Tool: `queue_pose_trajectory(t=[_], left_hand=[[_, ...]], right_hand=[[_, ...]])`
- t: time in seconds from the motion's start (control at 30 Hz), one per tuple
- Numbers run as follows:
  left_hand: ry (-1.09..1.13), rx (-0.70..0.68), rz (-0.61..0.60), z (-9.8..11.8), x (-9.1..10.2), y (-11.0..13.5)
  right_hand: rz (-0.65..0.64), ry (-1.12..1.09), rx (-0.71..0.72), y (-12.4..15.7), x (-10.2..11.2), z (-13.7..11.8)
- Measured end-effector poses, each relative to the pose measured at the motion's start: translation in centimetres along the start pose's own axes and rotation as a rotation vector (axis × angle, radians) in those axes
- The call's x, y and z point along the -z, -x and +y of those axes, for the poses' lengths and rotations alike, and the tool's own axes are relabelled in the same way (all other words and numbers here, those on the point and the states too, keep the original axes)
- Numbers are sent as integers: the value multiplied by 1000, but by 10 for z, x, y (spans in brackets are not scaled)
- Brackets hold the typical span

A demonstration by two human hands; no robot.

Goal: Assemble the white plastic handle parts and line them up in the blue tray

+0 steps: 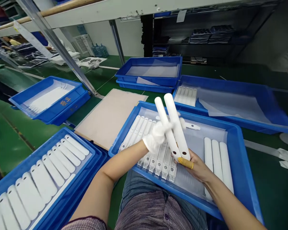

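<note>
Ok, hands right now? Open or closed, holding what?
Left hand: closed, gloved, on two white rounded bars.
Right hand: closed on the same bars, near their lower ends.

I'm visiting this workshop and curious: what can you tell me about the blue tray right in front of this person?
It is a shallow, rectangular blue plastic tray with a raised rim, lined with a thin, pale plastic sheet. It sits just beyond the person's lap. White ribbed moulded strips lie side by side in its left part, and three smooth, round-ended white bars lie parallel at its right. The gloved left hand and bare right hand hold two more white bars above it.
</note>
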State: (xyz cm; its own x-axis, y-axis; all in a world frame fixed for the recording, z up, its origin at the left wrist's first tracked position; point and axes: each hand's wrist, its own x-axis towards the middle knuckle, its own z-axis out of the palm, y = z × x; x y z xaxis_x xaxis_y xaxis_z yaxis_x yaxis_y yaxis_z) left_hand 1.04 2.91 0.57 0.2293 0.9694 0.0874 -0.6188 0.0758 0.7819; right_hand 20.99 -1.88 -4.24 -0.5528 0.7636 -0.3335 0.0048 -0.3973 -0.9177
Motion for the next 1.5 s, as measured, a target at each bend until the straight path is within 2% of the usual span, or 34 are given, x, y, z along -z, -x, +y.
queue_pose_trajectory(t=[0.03, 0.1, 0.2, 0.33, 0.4, 0.53, 0.67, 0.73, 0.83, 0.97, 1.13, 1.3, 1.4, 1.5], left_hand=[[-16, 97, -65, -12, -4, 7], [-34, 218, -93, -29, -9, 19], [-80, 259, -34, -39, -8, 26], [-262, 403, -45, -48, 0, 26], [-343, 380, -27, -55, 3, 26], [-413, 229, 6, -66, 1, 28], [-369, 147, 104, -61, -5, 29], [-344, 153, 177, -54, -4, 30], [-244, 245, 245, -46, -2, 33], [48, 368, 179, -47, -5, 35], [138, 291, 149, -54, -11, 32], [255, 392, 168, -50, -12, 33], [351, 456, 125, -47, -13, 33], [321, 490, 141, -46, -12, 32]], right_hand=[[17, -1, 23, -1, 0, 2], [50, 37, 61, -4, 1, 5], [162, 107, 186, -11, 4, 9], [390, 80, 437, -18, 2, 11], [412, 118, 456, -19, -2, 11], [413, 104, 403, -17, -8, 9], [502, -89, 425, -17, -8, 3], [526, -232, 414, -15, -5, -3], [454, -482, 331, -11, -3, -13], [284, -702, 185, -7, -7, -20], [211, -742, 157, -8, -10, -18], [216, -716, 180, -10, -8, -14], [260, -661, 208, -14, -7, -11], [287, -626, 215, -17, -7, -8]])
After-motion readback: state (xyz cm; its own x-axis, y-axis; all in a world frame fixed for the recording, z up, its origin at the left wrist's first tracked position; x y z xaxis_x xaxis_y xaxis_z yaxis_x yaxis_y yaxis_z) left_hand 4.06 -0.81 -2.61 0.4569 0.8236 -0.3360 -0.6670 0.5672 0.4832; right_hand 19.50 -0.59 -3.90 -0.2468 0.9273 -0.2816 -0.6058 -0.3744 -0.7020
